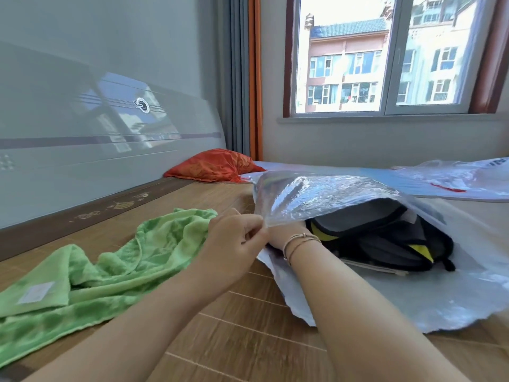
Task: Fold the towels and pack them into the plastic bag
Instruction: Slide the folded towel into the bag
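Your left hand (239,236) pinches the upper lip of the plastic bag (325,197) between thumb and curled fingers and lifts it, so the mouth gapes toward you; your right hand (276,235) is inside the mouth, hidden past the wrist by the film, so whether it is open or gripping cannot be told; only the wrist with its thin bracelets (301,239) shows.

Contents of bag: a dark folded bundle with yellow trim (385,238), lying flat on the lower sheet; cannot say whether it is a towel. The green towel (115,260) lies crumpled, not folded, on the mat just beside your left forearm, outside the bag; judgement: packing is partly done and this towel has yet to be folded.

Advice for the step: keep the upper lip raised high and taut; the film is limp and will sag onto your wrist if the pinch slackens; use the inner hand to press the bundle flat and toward the far end, leaving room near the mouth; keep the lower sheet flat on the mat so nothing snags.

Surface: a woven bamboo mat (242,340) with a dark patterned border, over a bed; a glossy grey headboard (82,133) at left. Room: an orange-red bagged cushion (214,165) by the far corner; a second clear bag with red print (454,175) at right; grey and orange curtains (242,78); a window (385,56) facing apartment blocks.
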